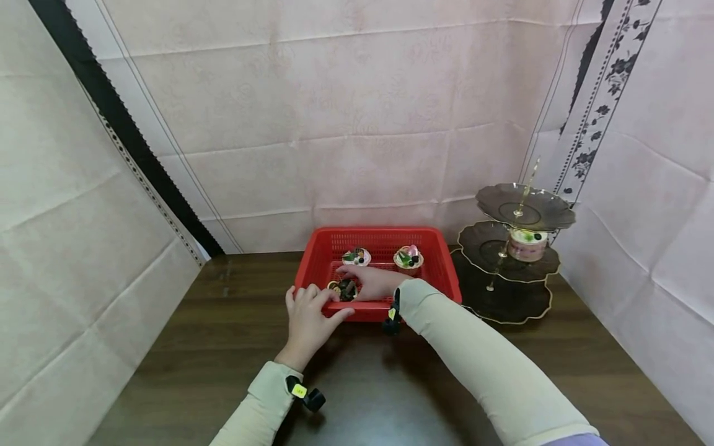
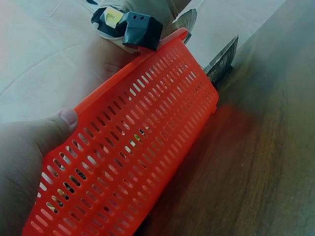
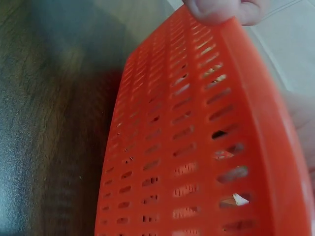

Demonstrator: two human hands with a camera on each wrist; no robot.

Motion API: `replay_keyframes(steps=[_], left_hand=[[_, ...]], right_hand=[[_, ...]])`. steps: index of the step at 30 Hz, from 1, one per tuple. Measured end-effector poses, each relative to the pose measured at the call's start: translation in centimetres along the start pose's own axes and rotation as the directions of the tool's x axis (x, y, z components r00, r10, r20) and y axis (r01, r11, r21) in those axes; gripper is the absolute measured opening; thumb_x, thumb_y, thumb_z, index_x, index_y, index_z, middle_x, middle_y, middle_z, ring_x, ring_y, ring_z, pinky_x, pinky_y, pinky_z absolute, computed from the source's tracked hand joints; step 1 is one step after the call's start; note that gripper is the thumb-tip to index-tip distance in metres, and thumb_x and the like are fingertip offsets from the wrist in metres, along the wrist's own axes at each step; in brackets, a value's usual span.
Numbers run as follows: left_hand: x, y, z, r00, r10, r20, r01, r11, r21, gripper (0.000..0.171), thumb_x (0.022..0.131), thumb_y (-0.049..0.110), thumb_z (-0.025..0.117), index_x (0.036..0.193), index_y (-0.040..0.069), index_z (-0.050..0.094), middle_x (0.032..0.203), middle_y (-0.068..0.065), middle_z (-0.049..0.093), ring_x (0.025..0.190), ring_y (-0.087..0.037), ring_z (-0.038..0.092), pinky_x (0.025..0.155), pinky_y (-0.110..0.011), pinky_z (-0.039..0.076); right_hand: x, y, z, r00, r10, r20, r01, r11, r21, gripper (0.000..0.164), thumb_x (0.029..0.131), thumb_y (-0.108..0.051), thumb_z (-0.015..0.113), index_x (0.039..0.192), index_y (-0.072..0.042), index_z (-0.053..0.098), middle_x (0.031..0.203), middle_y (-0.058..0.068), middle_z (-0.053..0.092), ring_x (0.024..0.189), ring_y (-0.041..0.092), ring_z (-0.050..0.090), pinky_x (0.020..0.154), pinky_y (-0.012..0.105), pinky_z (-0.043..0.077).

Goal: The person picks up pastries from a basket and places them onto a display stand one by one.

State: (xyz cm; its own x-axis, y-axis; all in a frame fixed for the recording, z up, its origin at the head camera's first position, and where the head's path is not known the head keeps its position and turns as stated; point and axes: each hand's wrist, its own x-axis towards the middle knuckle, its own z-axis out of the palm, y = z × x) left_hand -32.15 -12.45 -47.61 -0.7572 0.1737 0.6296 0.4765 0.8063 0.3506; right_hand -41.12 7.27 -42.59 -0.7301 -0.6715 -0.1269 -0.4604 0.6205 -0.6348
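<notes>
A red plastic basket (image 1: 379, 236) stands on the wooden table with small cakes inside. My left hand (image 1: 309, 316) is at its front left corner, fingers over the rim and thumb on the outer side, as the left wrist view shows. My right hand (image 1: 376, 283) reaches down into the basket, its fingers around a dark-topped cake (image 1: 348, 290) close to the left fingertips. Behind it sit a white cake with dark fruit (image 1: 357, 256) and a cupcake with pink and green topping (image 1: 408, 257). In the right wrist view the basket wall (image 3: 197, 128) hides most of the right hand.
A three-tier dark stand with gold edges (image 1: 524, 207) stands right of the basket. Its middle tier bears a pink layered cake (image 1: 527, 245). Pale cloth (image 1: 362, 124) hangs behind the table (image 1: 251, 334) and on both sides.
</notes>
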Motion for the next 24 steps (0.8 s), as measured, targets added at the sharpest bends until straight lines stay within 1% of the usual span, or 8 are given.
replay_keyframes(steps=[2,5,8,11,13,18,24], left_hand=[[0.0,0.0,0.0,1.000,-0.004,0.002,0.004,1.000,0.001,0.034,0.075,0.047,0.087,0.092,0.024,0.068,0.090,0.000,0.056,0.093,-0.025,0.053,0.111,-0.066,0.018],[0.0,0.0,0.0,1.000,-0.004,0.002,0.004,1.000,0.002,0.034,0.076,0.047,0.087,0.091,0.024,0.068,0.090,0.000,0.056,0.093,-0.025,0.053,0.111,-0.066,0.018],[0.0,0.0,0.0,1.000,-0.001,-0.001,0.001,1.000,-0.001,0.034,0.076,0.048,0.087,0.091,0.024,0.068,0.089,0.000,0.056,0.092,-0.025,0.052,0.111,-0.066,0.018],[0.0,-0.2,0.1,1.000,0.002,-0.007,-0.002,1.000,-0.004,0.034,0.076,0.047,0.087,0.090,0.023,0.068,0.088,0.000,0.055,0.091,-0.025,0.052,0.111,-0.066,0.018],[0.0,-0.2,0.2,1.000,0.006,-0.010,-0.006,1.000,-0.003,0.034,0.076,0.048,0.087,0.090,0.023,0.068,0.087,0.000,0.055,0.090,-0.025,0.051,0.111,-0.066,0.018],[0.0,-0.3,0.2,1.000,0.017,-0.014,-0.017,1.000,0.001,0.035,0.076,0.049,0.086,0.090,0.023,0.068,0.087,0.001,0.054,0.088,-0.024,0.051,0.111,-0.066,0.018],[0.0,-0.3,0.2,1.000,0.010,-0.006,-0.010,1.000,0.002,0.035,0.076,0.049,0.086,0.090,0.023,0.068,0.088,0.001,0.054,0.090,-0.025,0.051,0.111,-0.066,0.018]], right_hand=[[0.2,-0.1,0.1,1.000,0.019,-0.002,-0.019,1.000,-0.008,0.080,0.088,-0.023,0.080,0.155,-0.021,0.036,0.147,0.003,0.051,0.121,0.018,0.054,0.096,0.037,0.053],[0.7,-0.2,0.3,0.998,0.057,-0.005,-0.057,0.998,-0.014,0.084,0.084,-0.028,0.083,0.154,-0.021,0.038,0.145,0.002,0.052,0.118,0.018,0.054,0.100,0.040,0.051],[1.3,0.0,0.5,0.997,0.081,-0.006,-0.081,0.995,-0.058,0.086,0.083,-0.033,0.084,0.154,-0.016,0.038,0.146,0.003,0.052,0.123,0.019,0.052,0.109,0.045,0.043],[1.8,0.1,0.8,0.996,0.086,-0.011,-0.087,0.991,-0.104,0.083,0.084,-0.036,0.082,0.152,-0.013,0.041,0.145,0.005,0.053,0.125,0.019,0.052,0.110,0.045,0.042],[2.1,0.1,0.9,0.997,0.073,-0.018,-0.074,0.988,-0.136,0.078,0.085,-0.036,0.081,0.149,-0.012,0.045,0.141,0.005,0.055,0.123,0.018,0.054,0.109,0.043,0.043],[2.3,0.1,1.0,0.998,0.054,-0.041,-0.061,0.977,-0.204,0.066,0.085,-0.037,0.080,0.142,-0.015,0.054,0.128,0.000,0.062,0.110,0.014,0.057,0.102,0.038,0.048],[2.3,0.2,1.0,0.995,0.069,-0.070,-0.082,0.974,-0.210,0.065,0.083,-0.041,0.081,0.139,-0.016,0.057,0.122,-0.002,0.065,0.104,0.012,0.059,0.097,0.036,0.050]])
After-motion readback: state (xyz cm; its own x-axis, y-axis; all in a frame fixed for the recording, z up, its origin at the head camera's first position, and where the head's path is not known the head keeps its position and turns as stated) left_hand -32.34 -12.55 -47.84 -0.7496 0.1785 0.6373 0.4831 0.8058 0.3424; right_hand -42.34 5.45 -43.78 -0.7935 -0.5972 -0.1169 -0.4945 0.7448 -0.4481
